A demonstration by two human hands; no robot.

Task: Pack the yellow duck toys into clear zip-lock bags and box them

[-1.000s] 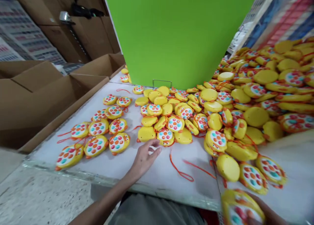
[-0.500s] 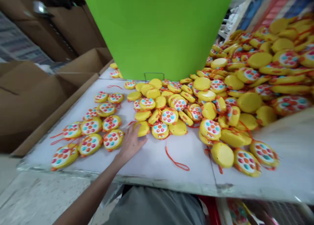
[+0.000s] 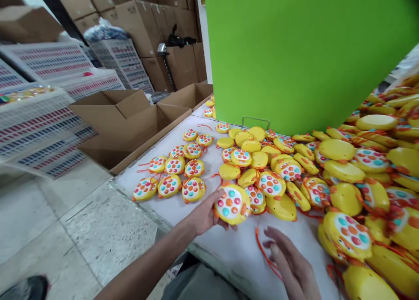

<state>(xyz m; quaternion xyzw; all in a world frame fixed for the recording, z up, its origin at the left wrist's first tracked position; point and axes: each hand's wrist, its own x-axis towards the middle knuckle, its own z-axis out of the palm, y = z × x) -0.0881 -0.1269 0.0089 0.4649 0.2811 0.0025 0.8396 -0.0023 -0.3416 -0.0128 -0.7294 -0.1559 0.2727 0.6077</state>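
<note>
A yellow turtle-shaped toy (image 3: 231, 204) with a white face of coloured dots is gripped by my left hand (image 3: 209, 212) just above the table's front part. My right hand (image 3: 291, 260) hovers to its right with fingers apart and holds nothing. Below its fingertips an orange cord loop (image 3: 266, 254) lies on the white tabletop. Left of my left hand, several like toys (image 3: 175, 164) lie dotted side up in loose rows. A heap of the same toys (image 3: 278, 169), some dotted side up and some plain yellow side up, spreads behind and to the right.
A tall green panel (image 3: 294, 55) stands behind the heap, with a wire bracket (image 3: 255, 118) at its foot. Open cardboard boxes (image 3: 131, 125) border the table's left edge. White plastic crates (image 3: 59, 116) and stacked cartons (image 3: 140, 25) stand farther left.
My left hand has picked up a toy from the heap's near left edge and turned it dotted side up. My right hand has come into view. The view has swung left.
</note>
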